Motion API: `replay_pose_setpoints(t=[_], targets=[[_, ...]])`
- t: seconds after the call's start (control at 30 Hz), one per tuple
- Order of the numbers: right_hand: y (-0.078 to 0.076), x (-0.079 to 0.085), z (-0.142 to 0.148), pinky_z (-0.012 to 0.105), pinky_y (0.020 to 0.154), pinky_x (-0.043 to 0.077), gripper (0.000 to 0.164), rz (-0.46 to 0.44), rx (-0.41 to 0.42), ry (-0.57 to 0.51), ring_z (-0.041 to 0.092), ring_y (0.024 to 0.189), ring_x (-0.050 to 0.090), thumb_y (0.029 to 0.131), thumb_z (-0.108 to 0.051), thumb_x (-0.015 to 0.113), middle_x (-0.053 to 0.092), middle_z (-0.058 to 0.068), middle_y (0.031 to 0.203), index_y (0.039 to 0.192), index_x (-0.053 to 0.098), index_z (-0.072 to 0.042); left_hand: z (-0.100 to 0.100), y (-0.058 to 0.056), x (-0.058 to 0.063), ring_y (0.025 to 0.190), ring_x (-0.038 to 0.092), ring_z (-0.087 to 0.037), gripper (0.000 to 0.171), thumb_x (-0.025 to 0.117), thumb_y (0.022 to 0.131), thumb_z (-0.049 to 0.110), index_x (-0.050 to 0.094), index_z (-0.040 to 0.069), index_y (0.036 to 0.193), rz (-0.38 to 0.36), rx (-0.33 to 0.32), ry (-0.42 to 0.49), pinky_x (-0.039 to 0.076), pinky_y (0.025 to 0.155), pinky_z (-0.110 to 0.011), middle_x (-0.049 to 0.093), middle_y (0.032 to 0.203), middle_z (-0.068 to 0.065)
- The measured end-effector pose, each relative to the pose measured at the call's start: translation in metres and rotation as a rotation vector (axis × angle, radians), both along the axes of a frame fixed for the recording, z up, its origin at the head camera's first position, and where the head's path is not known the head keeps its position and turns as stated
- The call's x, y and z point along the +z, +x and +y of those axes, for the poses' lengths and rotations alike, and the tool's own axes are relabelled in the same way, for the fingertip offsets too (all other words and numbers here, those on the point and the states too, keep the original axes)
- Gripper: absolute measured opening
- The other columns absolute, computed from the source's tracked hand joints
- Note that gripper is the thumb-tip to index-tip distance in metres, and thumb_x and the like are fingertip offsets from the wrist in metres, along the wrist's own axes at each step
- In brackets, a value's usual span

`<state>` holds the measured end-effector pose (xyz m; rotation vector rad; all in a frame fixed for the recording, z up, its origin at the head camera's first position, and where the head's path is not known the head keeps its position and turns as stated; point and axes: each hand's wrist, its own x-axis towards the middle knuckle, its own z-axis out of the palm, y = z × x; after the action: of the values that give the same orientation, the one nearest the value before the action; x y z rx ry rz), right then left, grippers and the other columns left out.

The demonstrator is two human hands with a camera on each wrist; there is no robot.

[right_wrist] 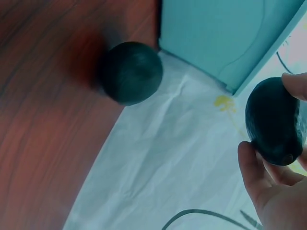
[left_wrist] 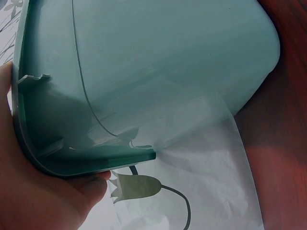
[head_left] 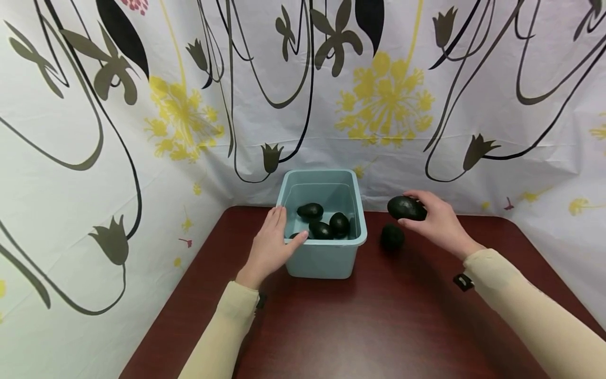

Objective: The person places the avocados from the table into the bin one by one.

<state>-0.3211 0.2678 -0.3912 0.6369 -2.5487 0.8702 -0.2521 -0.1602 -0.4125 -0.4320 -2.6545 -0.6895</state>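
My right hand (head_left: 439,221) holds a dark avocado (head_left: 406,208) in the air to the right of the bin, its thumb and fingers around one end. Just below it, another avocado (head_left: 392,238) sits on the table; the right wrist view shows this avocado (right_wrist: 131,73) apart from the held one. My left hand (head_left: 271,246) rests on the near left corner of a light blue plastic bin (head_left: 322,259), fingers extended along the left rim and thumb over the front rim. Inside the bin lie several avocados (head_left: 310,211), one partly hidden behind the front rim.
The bin stands near the back of a dark reddish-brown table (head_left: 369,326). Behind and to the left hangs a white cloth (head_left: 303,121) with flower patterns, close to the table's back edge.
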Motion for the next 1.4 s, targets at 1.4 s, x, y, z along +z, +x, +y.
replay_pose_setpoints(t=[1.4], targets=[[-0.008, 0.034, -0.087, 0.046, 0.085, 0.049, 0.069, -0.004, 0.151, -0.122, 0.018, 0.112, 0.056, 0.084, -0.050, 0.080, 0.053, -0.007, 0.135, 0.145, 0.052, -0.034, -0.002, -0.002, -0.001, 0.153, 0.012, -0.022, 0.104, 0.037, 0.091, 0.080, 0.024, 0.002, 0.159, -0.018, 0.015, -0.005, 0.027, 0.116, -0.047, 0.022, 0.165, -0.013]])
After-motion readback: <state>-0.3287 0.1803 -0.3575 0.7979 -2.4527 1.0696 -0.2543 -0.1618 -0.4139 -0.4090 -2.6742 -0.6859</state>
